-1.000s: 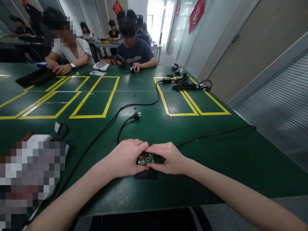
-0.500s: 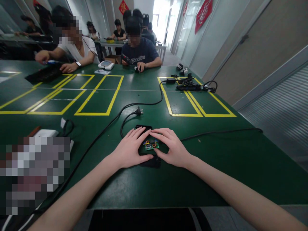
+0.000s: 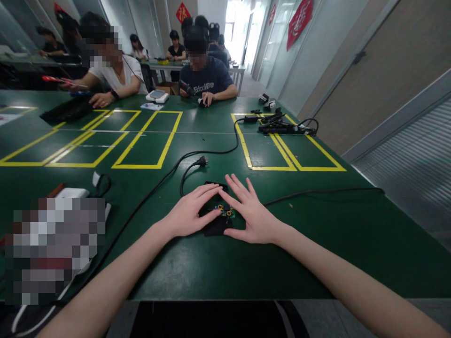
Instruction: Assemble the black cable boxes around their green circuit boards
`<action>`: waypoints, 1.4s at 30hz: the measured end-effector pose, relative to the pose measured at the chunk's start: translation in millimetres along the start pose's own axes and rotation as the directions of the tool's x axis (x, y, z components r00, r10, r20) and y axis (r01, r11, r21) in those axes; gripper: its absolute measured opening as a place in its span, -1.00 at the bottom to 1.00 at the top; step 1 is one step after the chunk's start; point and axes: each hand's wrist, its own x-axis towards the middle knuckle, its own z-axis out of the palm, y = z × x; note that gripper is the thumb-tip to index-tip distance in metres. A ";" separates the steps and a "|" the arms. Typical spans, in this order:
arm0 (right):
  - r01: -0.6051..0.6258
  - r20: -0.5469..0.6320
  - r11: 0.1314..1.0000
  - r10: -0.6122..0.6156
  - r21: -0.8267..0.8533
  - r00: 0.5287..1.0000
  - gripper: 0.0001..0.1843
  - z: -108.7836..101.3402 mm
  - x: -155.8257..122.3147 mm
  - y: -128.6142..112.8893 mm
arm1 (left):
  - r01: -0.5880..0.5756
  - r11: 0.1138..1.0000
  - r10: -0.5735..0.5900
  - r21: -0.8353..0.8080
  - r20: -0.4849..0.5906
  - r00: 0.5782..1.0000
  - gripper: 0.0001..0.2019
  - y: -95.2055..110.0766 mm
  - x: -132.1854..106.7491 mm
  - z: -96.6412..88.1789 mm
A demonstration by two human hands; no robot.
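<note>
A small green circuit board (image 3: 231, 213) with copper-wound ring coils lies in an opened black plastic casing (image 3: 215, 229) on the table in front of me. My left hand (image 3: 186, 211) is at its left side, fingers stretched over the casing's far part and the thumb tip by the board. On the other side is my right hand (image 3: 256, 217), fingers spread wide, thumb near the casing's lower right corner. The fingertips of both hands meet above the board and hide part of it. A black power plug (image 3: 202, 162) on a short cord lies just beyond the casing.
A long black cable (image 3: 151, 190) crosses the green table (image 3: 176, 277). Adapters and cords (image 3: 278, 123) are heaped at the far right within yellow tape outlines. A partly blurred pile (image 3: 56, 244) lies at left. Two people sit across; one holds a red-handled tool (image 3: 52, 79).
My right hand's fingers have spread apart and lifted, its thumb shifting toward me. My left thumb has moved up toward the board. Across the table, a person has raised a red-handled tool.
</note>
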 end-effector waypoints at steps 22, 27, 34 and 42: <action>-0.011 0.145 0.990 -0.010 0.142 0.989 -0.20 8.4 1.3 7.9 | 0.118 0.976 -0.141 0.182 0.125 0.982 -0.75 -6.0 3.8 -6.1; 0.010 0.047 0.982 -0.019 0.189 0.999 -0.24 1.5 -0.9 16.3 | 0.125 0.967 -0.156 0.222 0.128 0.979 -0.76 -7.8 4.0 -7.2; -0.056 -0.107 0.988 0.072 0.142 0.992 -0.79 -5.2 -0.2 39.0 | 0.138 0.965 -0.169 0.223 0.127 0.977 -0.72 -15.1 3.3 -11.2; -0.081 -0.134 0.974 0.111 0.211 0.985 -0.78 -4.1 -1.9 36.9 | 0.163 0.986 -0.163 0.022 0.009 0.987 -0.73 -14.0 2.0 -16.5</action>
